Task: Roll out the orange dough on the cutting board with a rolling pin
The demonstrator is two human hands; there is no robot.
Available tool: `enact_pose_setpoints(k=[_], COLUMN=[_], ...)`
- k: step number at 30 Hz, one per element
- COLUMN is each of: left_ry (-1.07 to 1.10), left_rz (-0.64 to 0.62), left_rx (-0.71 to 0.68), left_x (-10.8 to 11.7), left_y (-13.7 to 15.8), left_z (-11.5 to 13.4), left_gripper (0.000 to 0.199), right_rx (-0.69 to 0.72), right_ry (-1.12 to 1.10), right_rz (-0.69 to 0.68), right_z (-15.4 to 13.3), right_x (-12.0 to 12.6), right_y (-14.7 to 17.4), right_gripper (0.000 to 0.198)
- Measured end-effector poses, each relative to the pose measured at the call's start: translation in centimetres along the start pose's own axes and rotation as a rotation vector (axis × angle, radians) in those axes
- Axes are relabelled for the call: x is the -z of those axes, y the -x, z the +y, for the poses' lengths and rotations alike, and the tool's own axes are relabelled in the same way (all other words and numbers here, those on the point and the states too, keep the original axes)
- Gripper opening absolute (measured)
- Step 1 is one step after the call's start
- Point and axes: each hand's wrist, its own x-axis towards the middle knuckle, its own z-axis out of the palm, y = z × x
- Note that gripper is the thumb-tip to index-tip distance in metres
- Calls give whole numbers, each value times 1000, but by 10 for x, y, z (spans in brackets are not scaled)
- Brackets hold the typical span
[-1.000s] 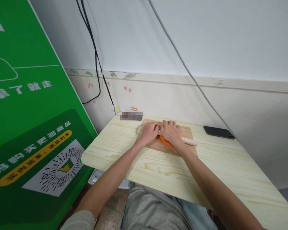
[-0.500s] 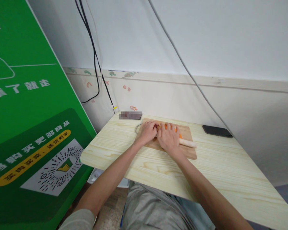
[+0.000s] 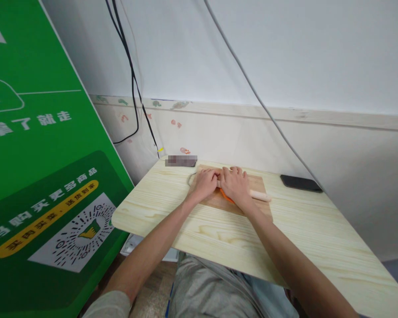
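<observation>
A pale wooden rolling pin [image 3: 260, 196] lies across a wooden cutting board [image 3: 259, 182], its right end sticking out past my hand. Closed over the pin's left part is my left hand [image 3: 205, 182], fingers curled. My right hand [image 3: 235, 184] presses on the pin's middle, palm over it and fingers reaching across its far side. A flat orange piece [image 3: 227, 196], its material hard to make out, shows below my right hand on the near side of the pin. The rest of it is hidden under the hand and pin.
The board rests on a light wood-grain table [image 3: 215, 232] against the wall. A dark phone [image 3: 300, 183] lies at the back right, a blurred-out flat object [image 3: 181, 161] at the back left. A metal ring [image 3: 191, 178] sits at the board's left. A green sign [image 3: 53, 145] stands left.
My right hand has shifted slightly away from me with the pin. Orange showed beyond the pin before; now it shows on the near side. My left hand has barely moved.
</observation>
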Motion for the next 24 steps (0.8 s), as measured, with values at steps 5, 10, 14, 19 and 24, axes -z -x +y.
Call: enact_pose_setpoints(k=[5,10,14,19,24], left_ry=[-2,3,34,7,-44], left_rz=[-1,8,14,-3,10], left_rx=[22,44,47,20,8], left_x=[-2,-4,-4,-3,-4], left_y=[0,0,-1,0,0], left_z=[-2,-6,-8,-6,-4], left_gripper=[38,38,38,35,33], right_rx=[22,16,5,11,59], right_ry=[-16,-14,11,13,31], right_rz=[105,103,92,55,-27], right_z=[-13,-21,-22,-18,-3], right_x=[-3,-6,-7,-4,2], right_y=[33,54,54,39,13], right_gripper=[49,55,57,55,54])
